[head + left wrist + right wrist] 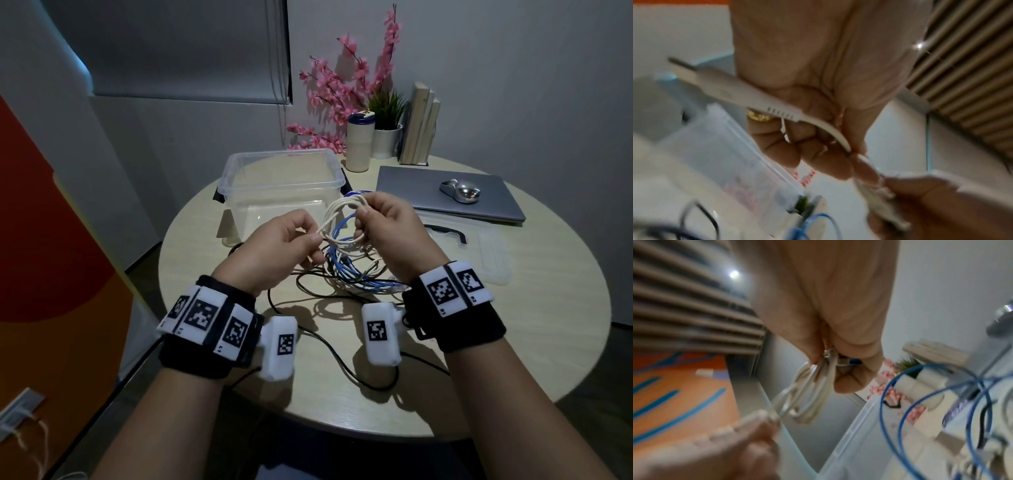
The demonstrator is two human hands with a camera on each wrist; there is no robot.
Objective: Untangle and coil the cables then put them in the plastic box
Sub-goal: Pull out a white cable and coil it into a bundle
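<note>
Above the middle of the round surface (479,342), the right hand (387,233) holds a white cable (337,222) gathered into several loops, its fingers (851,381) curled and pinching the top of the coil, while the left hand (274,246) pinches the cable's loose end between thumb and fingertips, the plug (731,87) lying across its palm. Below the hands a tangle of blue cable (352,270) and black cable (308,301) lies on the surface. The clear plastic box (281,185) stands open just beyond, on the far left, with its lid (479,246) flat to the right, near a closed laptop (445,195).
</note>
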